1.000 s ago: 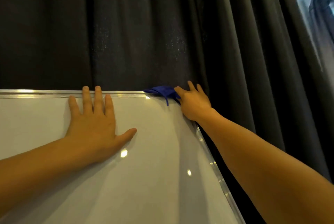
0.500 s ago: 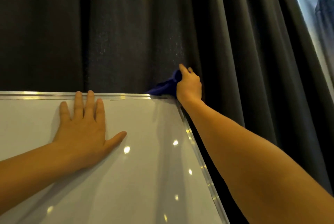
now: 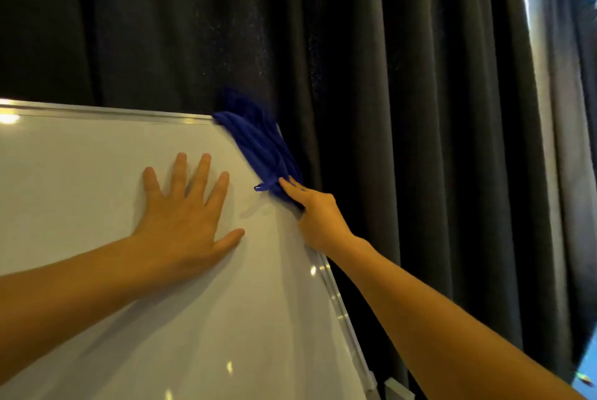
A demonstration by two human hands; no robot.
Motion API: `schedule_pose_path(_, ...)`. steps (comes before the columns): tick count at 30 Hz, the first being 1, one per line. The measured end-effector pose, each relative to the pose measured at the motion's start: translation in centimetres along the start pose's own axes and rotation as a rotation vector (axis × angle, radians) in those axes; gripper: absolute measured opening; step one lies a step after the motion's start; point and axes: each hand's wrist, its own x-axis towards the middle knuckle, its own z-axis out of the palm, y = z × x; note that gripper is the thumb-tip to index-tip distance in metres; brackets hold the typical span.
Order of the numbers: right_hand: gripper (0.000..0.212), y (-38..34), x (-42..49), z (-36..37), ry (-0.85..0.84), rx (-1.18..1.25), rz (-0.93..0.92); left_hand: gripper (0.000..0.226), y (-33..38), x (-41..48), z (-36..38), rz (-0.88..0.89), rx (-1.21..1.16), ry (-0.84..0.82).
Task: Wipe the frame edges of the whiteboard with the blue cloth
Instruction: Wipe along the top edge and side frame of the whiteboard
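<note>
A white whiteboard (image 3: pixel 80 180) with a thin silver frame (image 3: pixel 106 112) fills the lower left. The blue cloth (image 3: pixel 258 144) is stretched along the upper part of the right frame edge, from the top right corner downward. My right hand (image 3: pixel 318 217) grips the cloth's lower end and presses it against that right edge. My left hand (image 3: pixel 185 209) lies flat on the board surface with fingers spread, holding nothing. The frame under the cloth and my right hand is hidden.
Dark grey pleated curtains (image 3: pixel 403 108) hang close behind and to the right of the board. A bright window strip (image 3: pixel 559 76) shows at the far right. A pale bracket (image 3: pixel 399 390) sits by the board's lower right edge.
My right hand has come off the top right corner and slid down the right frame edge, dragging the blue cloth with it. My left hand stays flat on the board.
</note>
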Motion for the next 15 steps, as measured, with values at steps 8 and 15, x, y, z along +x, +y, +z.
schedule_pose_path(8,0.059,1.9,-15.5,0.1,-0.038,0.061,0.087,0.101,5.0,-3.8,2.2,0.129,-0.052,0.065)
schedule_pose_path(15,0.034,-1.2,-22.8,-5.9,-0.79,-0.517,0.384,0.1,9.6,-10.3,2.1,0.507,-0.149,-0.141)
